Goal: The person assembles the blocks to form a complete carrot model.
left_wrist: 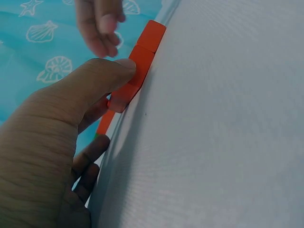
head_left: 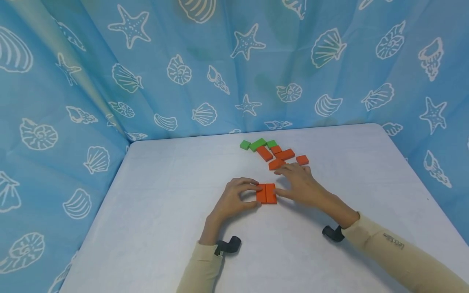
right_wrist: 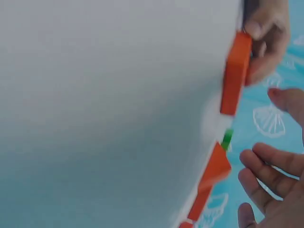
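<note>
Two orange-red rectangular blocks lie side by side on the white table, long sides together. My left hand (head_left: 234, 198) pinches the left block (head_left: 261, 196), thumb at its near end and fingers at its far end; in the left wrist view the thumb (left_wrist: 111, 73) lies against the orange face. On the other side of the pair, my right hand (head_left: 303, 186) hovers with thumb and fingers spread, its thumb tip close beside the right block (head_left: 271, 194). In the right wrist view, the fingers (right_wrist: 273, 166) are loosely extended with nothing between them.
Beyond the hands lie several loose orange-red blocks (head_left: 264, 153) and a few green blocks (head_left: 258, 144). One orange-red block (head_left: 276, 164) is close to my right fingertips. A blue shell-patterned curtain (head_left: 205, 89) hangs behind and to the sides of the white table (head_left: 165, 195).
</note>
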Tool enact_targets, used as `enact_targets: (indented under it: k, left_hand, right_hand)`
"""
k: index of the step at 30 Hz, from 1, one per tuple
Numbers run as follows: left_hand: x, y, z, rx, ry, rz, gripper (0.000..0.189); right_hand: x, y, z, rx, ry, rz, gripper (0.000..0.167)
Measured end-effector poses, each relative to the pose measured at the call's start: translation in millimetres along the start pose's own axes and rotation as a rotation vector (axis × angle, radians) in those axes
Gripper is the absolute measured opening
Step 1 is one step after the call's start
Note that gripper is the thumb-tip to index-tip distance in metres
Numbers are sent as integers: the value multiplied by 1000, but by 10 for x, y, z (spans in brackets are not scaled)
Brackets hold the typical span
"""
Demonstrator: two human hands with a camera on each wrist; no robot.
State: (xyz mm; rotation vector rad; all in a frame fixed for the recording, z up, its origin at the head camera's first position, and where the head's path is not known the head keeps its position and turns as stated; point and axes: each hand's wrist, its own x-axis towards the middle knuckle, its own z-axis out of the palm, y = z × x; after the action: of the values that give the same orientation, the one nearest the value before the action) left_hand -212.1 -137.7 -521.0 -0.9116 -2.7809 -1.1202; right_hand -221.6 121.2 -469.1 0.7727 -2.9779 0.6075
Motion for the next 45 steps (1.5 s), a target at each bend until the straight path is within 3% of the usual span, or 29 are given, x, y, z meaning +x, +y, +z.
enact_targets:
  k: [8, 17, 28, 37, 45]
  left_hand:
    - [-45, -26, -11, -15, -14, -40, 38]
    - [-80, -83, 40, -46, 3, -19, 37]
    - [-16, -39, 26, -24, 1, 8, 37]
    - [9, -19, -2, -28, -5, 21, 37]
    - [2, -8, -9, -30, -3, 23, 37]
  right_hand:
    - [370, 280, -184, -54, 146, 118, 51]
    - [707, 517, -159, -139, 84, 250, 60]
    - [745, 543, -110, -183, 6, 334, 72]
    - [743, 606, -79, -154, 41, 372, 56]
    - [581, 612, -214, -113, 97, 297, 61]
